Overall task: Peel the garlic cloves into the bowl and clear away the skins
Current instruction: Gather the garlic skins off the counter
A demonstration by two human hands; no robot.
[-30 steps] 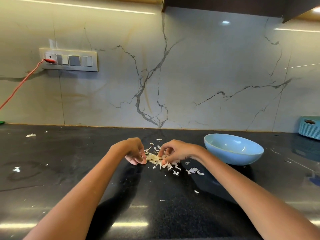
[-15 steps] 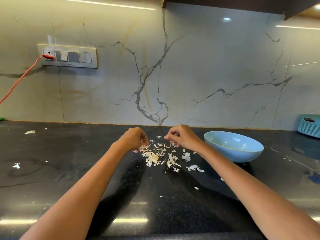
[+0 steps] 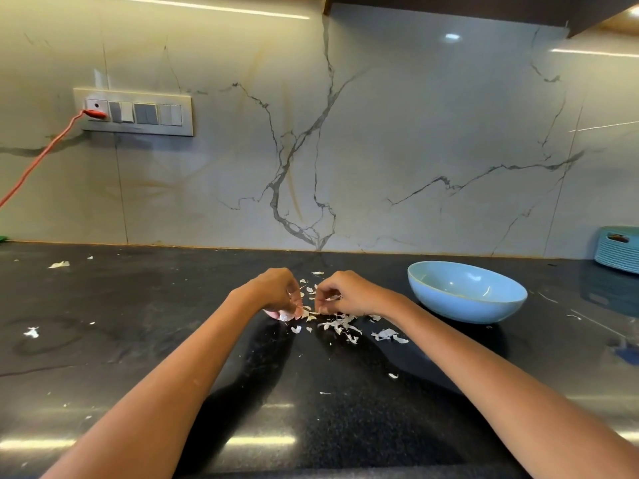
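My left hand [image 3: 275,292] hovers over the black counter with its fingers curled round a pale garlic clove [image 3: 284,316] that shows below the knuckles. Close to its right, my right hand [image 3: 351,293] pinches a small piece of skin [image 3: 333,298] between thumb and fingertips. A loose pile of white garlic skins [image 3: 340,326] lies on the counter under and in front of both hands. The light blue bowl [image 3: 466,305] stands to the right of my right hand; I see no cloves inside it from here.
Stray skin bits lie far left [image 3: 58,264] and near left [image 3: 31,331]. A teal woven basket [image 3: 619,250] sits at the back right. A switch panel [image 3: 133,112] with a red cable [image 3: 38,160] is on the marble wall.
Both hands have dropped back down onto the skin pile and drawn closer together. The skins are spread wider than a second ago.
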